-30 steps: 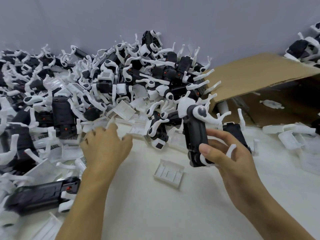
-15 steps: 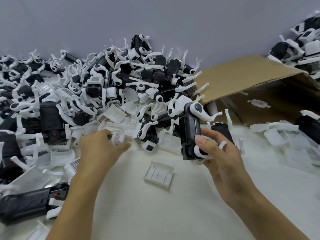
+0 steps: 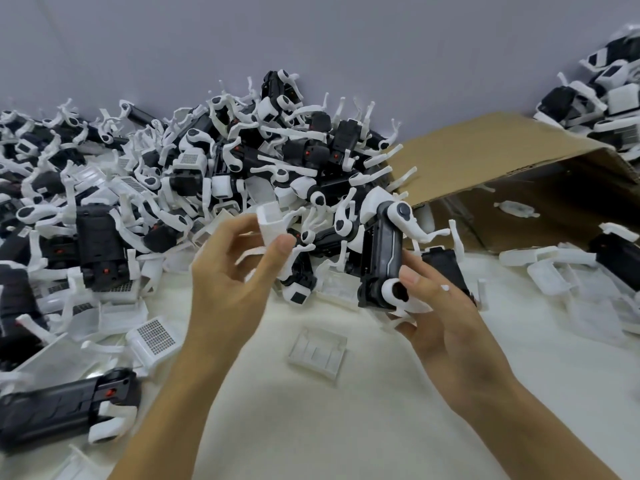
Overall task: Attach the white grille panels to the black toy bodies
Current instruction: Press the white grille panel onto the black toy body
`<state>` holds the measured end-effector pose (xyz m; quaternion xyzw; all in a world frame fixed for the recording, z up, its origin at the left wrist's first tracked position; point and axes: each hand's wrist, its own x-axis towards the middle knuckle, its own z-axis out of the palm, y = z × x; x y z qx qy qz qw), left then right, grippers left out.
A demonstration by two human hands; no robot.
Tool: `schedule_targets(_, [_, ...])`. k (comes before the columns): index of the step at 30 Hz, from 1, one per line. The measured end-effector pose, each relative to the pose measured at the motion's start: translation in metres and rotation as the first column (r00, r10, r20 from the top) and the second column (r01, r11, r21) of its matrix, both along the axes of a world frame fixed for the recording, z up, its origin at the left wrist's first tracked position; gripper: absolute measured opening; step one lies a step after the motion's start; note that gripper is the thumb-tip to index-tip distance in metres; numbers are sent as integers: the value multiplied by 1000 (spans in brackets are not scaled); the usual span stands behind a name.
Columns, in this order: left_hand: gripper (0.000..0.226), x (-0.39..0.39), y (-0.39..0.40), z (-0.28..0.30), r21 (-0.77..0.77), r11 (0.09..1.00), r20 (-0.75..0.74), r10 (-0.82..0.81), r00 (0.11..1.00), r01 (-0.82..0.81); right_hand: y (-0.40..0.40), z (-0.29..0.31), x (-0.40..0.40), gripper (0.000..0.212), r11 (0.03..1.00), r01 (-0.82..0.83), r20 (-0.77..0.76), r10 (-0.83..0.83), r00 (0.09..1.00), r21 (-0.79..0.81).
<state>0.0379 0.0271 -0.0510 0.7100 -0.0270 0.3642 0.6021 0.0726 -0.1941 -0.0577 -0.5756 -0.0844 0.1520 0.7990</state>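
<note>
White grille panel is now up in my left hand, pinched w/ thumb & fingers. A sec ago that hand was down low, digging at the near edge of the big pile; now it's lifted & the panel came w/ it. My right hand keeps its hold on the black toy body, fingers wrapped round it, standing it up tall. It hasn't really moved.

So the picking part looks done, I think. Panel & body are near each other but not touching yet, panel a bit to the left & farther. Next job is prob. to turn the panel the right way & push it onto the body.

One more panel lies on the white desk, near me, between my arms. Brown cardboard box lies tipped on the far right. Lots more bodies & panels wait in the pile on the left.
</note>
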Motion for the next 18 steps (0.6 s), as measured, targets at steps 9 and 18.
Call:
schedule_targets(9, [27, -3, -31, 0, -261, 918, -39, -319, 947, 299, 1, -2, 1, 54, 1000, -14, 31, 13, 999, 10])
schedule_targets(18, [32, -10, -66, -6, -214, 961, -148, -207, 967, 173, 4, -4, -6, 61, 988, -126, 247, 143, 958, -85])
